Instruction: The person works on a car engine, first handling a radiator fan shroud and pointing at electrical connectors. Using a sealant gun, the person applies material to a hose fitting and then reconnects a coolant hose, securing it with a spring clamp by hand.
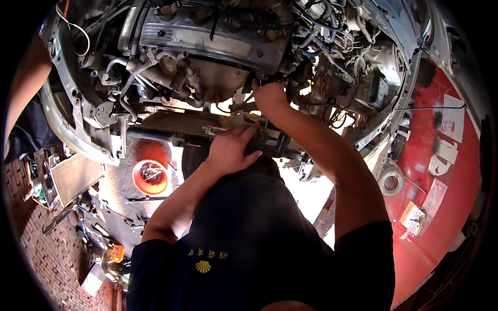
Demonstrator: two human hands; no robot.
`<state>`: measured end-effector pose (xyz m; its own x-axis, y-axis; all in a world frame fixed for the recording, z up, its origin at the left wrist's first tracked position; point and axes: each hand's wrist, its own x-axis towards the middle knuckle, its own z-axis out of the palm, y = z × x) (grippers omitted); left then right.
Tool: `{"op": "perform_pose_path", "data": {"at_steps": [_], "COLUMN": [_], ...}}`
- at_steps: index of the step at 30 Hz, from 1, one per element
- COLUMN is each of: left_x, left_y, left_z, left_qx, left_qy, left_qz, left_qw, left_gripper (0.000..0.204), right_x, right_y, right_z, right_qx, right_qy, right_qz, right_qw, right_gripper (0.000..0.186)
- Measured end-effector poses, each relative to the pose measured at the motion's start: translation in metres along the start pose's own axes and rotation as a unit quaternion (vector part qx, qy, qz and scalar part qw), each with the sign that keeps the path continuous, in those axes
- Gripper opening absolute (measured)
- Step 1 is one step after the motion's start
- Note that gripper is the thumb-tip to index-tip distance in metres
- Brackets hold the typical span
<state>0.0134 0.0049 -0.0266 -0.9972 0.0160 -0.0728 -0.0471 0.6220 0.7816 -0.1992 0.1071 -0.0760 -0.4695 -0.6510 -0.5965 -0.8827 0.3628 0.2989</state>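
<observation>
I lean over an open engine bay. My left hand (231, 150) lies flat, fingers apart, on the dark front crossmember (166, 136) beside the radiator top (176, 123). My right hand (270, 96) reaches deeper, its knuckles up against the lower edge of the grey engine block (218, 78), next to a tangle of wires and hoses (332, 67). Its fingers curl down out of sight, so what they hold is hidden. The metal valve cover (207, 36) runs across the top of the engine.
An orange bowl of small parts (150, 177) sits on the ground below the bumper. A loose radiator core (75, 177) lies on the brick paving at left. A red body panel with papers (441, 171) is at right. Another person's arm (26, 88) enters at far left.
</observation>
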Motion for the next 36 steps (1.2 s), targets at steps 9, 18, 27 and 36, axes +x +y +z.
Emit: {"op": "perform_pose_path", "data": {"at_steps": [9,18,27,36], "left_x": [-0.001,0.002,0.003,0.007], "left_y": [-0.004,-0.004,-0.002,0.000], "left_z": [0.003,0.004,0.000,-0.002], "left_qx": [-0.012,-0.008,-0.012,0.008], "left_qy": [0.007,0.003,-0.005,-0.021], "left_qz": [0.004,0.005,-0.002,-0.004], "left_qw": [1.000,1.000,1.000,1.000], "left_gripper": [0.077,0.076,0.076,0.079], "right_x": [-0.059,-0.046,-0.047,-0.049], "right_y": [0.008,0.000,0.000,0.015], "right_z": [-0.012,0.005,0.014,0.023], "right_qx": [0.159,0.198,0.167,0.163], "right_qy": [-0.026,-0.021,0.010,0.100], "right_qz": [0.045,0.039,0.047,0.057], "right_qw": [0.986,0.979,0.985,0.980], "right_gripper": [0.087,0.094,0.085,0.084]}}
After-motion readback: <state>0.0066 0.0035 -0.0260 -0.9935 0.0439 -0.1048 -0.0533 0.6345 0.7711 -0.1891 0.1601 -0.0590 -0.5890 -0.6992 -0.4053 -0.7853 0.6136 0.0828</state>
